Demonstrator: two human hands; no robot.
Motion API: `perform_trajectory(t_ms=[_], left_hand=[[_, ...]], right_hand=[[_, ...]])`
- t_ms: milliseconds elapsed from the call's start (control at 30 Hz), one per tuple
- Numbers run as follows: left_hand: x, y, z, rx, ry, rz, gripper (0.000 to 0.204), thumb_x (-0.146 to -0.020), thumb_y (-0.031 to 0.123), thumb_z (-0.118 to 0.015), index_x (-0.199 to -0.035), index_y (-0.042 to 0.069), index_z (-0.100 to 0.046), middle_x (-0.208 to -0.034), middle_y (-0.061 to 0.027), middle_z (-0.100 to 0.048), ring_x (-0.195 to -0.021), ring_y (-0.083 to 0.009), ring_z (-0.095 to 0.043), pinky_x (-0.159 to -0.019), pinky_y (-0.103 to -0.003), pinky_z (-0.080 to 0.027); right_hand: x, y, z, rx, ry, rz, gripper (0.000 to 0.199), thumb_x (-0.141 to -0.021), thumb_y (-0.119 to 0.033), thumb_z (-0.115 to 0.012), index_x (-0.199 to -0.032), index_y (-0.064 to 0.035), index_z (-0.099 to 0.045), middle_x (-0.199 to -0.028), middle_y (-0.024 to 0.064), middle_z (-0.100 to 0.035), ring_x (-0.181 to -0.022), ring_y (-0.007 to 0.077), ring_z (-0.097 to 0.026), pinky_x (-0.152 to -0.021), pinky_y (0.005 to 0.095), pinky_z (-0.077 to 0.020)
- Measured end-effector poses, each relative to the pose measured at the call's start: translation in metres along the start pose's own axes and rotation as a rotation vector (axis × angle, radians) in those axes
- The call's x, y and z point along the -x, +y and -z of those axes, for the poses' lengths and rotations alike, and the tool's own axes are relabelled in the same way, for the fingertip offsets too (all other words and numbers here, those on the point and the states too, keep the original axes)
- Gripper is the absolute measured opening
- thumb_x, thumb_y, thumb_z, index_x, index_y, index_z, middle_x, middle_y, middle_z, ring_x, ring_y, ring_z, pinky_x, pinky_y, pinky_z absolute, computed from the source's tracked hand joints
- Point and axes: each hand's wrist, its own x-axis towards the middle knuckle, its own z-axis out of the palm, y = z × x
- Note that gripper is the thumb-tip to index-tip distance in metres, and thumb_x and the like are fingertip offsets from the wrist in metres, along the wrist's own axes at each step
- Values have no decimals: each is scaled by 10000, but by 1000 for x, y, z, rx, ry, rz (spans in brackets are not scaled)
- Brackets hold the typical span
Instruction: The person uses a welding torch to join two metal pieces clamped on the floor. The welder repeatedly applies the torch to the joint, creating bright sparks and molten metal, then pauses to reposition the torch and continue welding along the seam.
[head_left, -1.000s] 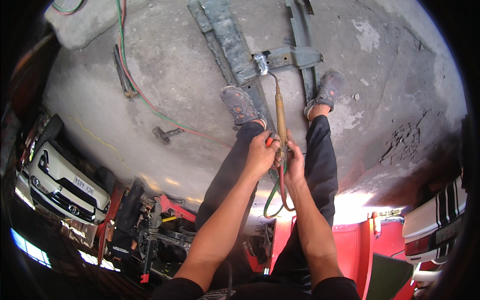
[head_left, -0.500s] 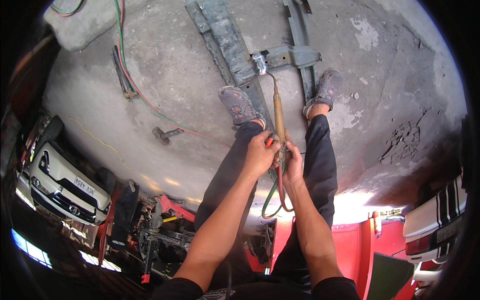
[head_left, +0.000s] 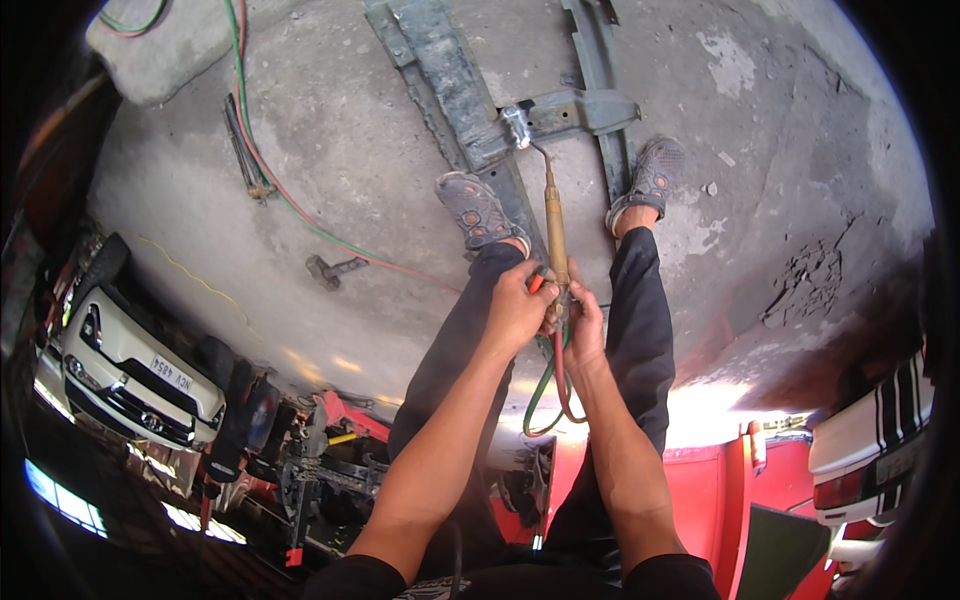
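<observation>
I see my left hand [head_left: 517,308] and right hand [head_left: 583,325] both clamped on the brass torch [head_left: 556,238], which reaches ahead of them to the grey metal frame [head_left: 455,85]. My fingers hide its valves; green and red hoses [head_left: 548,385] loop below my hands.

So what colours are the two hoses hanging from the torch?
Green and red hoses, clearest in the head view.

I stand in a vehicle repair yard, on a rough concrete floor [head_left: 350,150] with grey steel frame rails [head_left: 450,90] at twelve o'clock. A white car [head_left: 125,365] sits at nine o'clock, gas hoses [head_left: 290,200] trail at eleven, red machinery [head_left: 340,420] at seven.
</observation>
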Motion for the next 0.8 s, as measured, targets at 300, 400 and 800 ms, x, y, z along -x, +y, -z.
perform_trajectory(t_ms=[300, 400, 800], left_hand=[[0, 2, -1, -3, 11, 5, 94, -943, -35, -638, -1032, -61, -626, -786, -97, -666, -608, -166, -675, -470, -318, -552], [0, 1, -1, -2, 24, -1, 95, -940, -37, -638, -1030, -65, -625, -780, -98, -668, -603, -168, -675, -469, -317, -547], [-3, -4, 0, -25, 29, -20, 110, -947, -25, -644, -1051, -57, -635, -809, -88, -675, -625, -155, -678, -485, -310, -561]], right_hand=[[1, -2, -1, 37, 16, 1, 785, -982, -306, -516, -1664, -80, -201, -948, 34, -596, -696, 138, -552, -585, 288, -425], [1, -3, -2, 40, 4, 3, 784, -980, -301, -518, -1663, -79, -204, -954, 37, -596, -695, 140, -551, -589, 291, -425], [-2, -2, -3, 52, 18, 17, 802, -978, -297, -515, -1670, -69, -178, -942, 50, -596, -699, 153, -563, -585, 309, -440]])
